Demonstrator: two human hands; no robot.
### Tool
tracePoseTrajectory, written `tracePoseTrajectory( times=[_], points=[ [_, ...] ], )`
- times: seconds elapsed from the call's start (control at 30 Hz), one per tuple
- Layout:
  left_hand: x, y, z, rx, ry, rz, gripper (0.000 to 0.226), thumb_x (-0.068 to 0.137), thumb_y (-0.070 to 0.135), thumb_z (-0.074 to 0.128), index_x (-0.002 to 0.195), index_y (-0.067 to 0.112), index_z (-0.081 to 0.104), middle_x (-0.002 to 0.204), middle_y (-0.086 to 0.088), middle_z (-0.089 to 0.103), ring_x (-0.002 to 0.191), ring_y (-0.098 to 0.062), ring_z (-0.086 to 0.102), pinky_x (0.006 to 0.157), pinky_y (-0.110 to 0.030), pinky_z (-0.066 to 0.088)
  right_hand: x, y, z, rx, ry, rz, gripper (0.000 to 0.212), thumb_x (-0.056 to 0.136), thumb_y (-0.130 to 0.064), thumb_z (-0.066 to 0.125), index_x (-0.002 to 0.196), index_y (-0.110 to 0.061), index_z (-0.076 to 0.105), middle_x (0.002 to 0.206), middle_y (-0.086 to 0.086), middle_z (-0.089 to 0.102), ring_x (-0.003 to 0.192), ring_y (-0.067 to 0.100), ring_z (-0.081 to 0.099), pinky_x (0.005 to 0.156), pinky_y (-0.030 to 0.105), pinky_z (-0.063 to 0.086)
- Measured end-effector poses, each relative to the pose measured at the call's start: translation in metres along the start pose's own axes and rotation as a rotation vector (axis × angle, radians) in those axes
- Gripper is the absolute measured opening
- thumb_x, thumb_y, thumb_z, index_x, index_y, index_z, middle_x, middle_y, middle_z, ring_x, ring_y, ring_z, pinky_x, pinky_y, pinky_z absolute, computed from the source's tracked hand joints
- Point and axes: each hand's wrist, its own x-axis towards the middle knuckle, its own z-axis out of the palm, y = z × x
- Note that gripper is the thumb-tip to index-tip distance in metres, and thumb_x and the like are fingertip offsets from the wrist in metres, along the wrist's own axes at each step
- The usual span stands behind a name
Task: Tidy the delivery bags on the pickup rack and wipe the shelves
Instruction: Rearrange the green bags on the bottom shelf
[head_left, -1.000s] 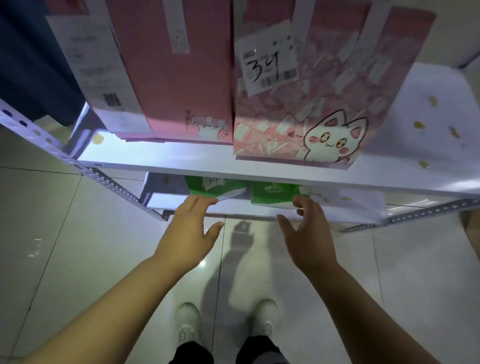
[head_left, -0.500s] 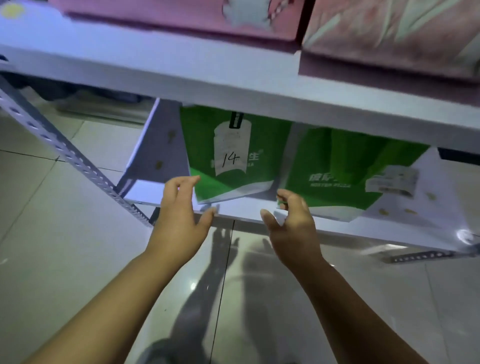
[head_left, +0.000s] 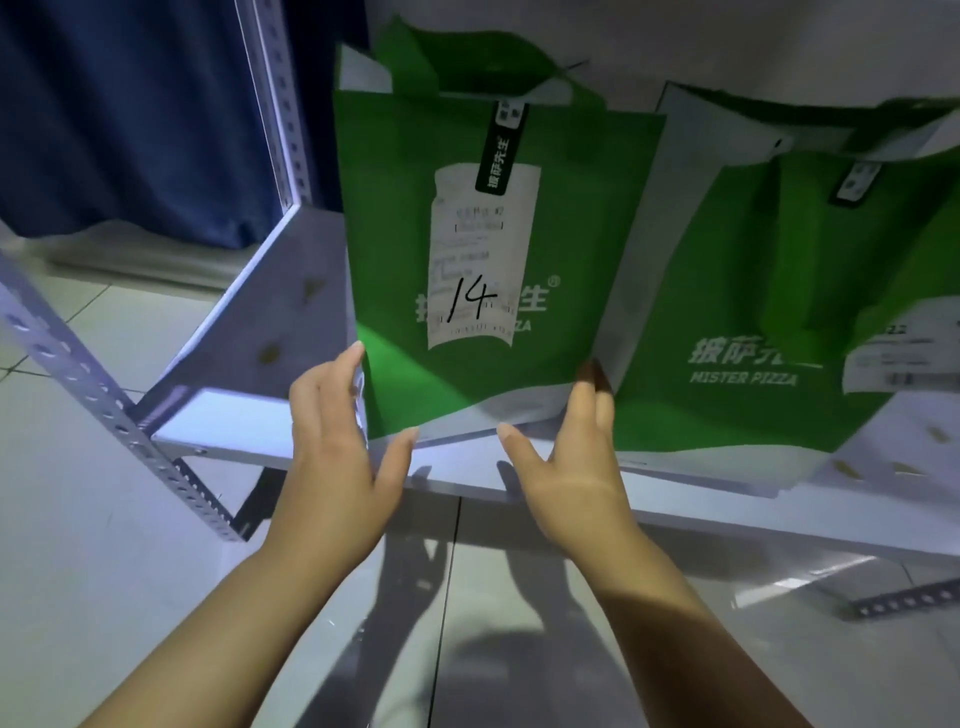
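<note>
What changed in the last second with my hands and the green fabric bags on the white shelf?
Both hands moved in from the front edge of the white metal shelf: the left hand touches the left side of the green fabric bag marked 14, the right hand its lower right corner, fingers straight. The view dropped from the pink bags above. The second green fabric bag stays to its right.

My left hand (head_left: 337, 457) and right hand (head_left: 571, 467) are bare. My left forearm (head_left: 234, 623) and right forearm (head_left: 675, 623) are uncovered right down to the bottom edge of view. My fingernails (head_left: 505, 429) look plain and pale, reaching just past the fingertips.
</note>
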Motion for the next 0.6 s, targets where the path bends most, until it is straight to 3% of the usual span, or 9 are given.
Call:
tracePoseTrajectory(
  times=[0.13, 0.27, 0.47, 0.6],
  points=[
    [0.006, -0.008, 0.005, 0.022, 0.004, 0.043, 0.082, 0.082, 0.016, 0.067, 0.145, 0.023, 0.015, 0.133, -0.003, 0.027, 0.122, -0.019, 0.039, 0.092, -0.035, 0.043, 0.009, -0.003, 0.003, -0.001, -0.03, 0.077, 0.069, 0.089, -0.039, 0.059, 0.139, -0.013, 0.018, 0.145, -0.004, 0.016, 0.136, 0.016, 0.021, 0.104, 0.031, 0.031],
    [0.004, -0.012, 0.005, 0.033, 0.001, 0.028, 0.083, 0.083, 0.017, 0.065, 0.146, 0.025, 0.012, 0.136, 0.0, 0.027, 0.126, -0.02, 0.035, 0.092, -0.032, 0.039, 0.017, -0.007, 0.008, 0.017, -0.028, 0.144, 0.053, 0.085, -0.042, 0.061, 0.118, -0.011, 0.034, 0.127, 0.004, 0.033, 0.123, 0.027, 0.04, 0.098, 0.038, 0.04],
    [0.007, -0.021, -0.003, 0.044, 0.006, -0.036, 0.083, 0.086, 0.018, 0.062, 0.148, 0.023, 0.007, 0.141, 0.002, 0.024, 0.127, -0.02, 0.031, 0.096, -0.028, 0.033, 0.007, -0.011, 0.017, 0.04, 0.047, 0.069, 0.059, 0.087, -0.038, 0.06, 0.129, -0.008, 0.031, 0.135, 0.002, 0.027, 0.127, 0.021, 0.032, 0.098, 0.031, 0.033],
    [0.012, -0.023, -0.01, 0.019, 0.017, -0.065, 0.08, 0.087, 0.019, 0.062, 0.148, 0.022, 0.01, 0.141, 0.001, 0.025, 0.128, -0.018, 0.033, 0.098, -0.029, 0.036, -0.005, -0.008, 0.022, 0.084, 0.053, 0.012, 0.076, 0.089, -0.036, 0.058, 0.147, -0.014, 0.014, 0.148, -0.005, 0.017, 0.136, 0.016, 0.025, 0.106, 0.028, 0.027]
  ],
)
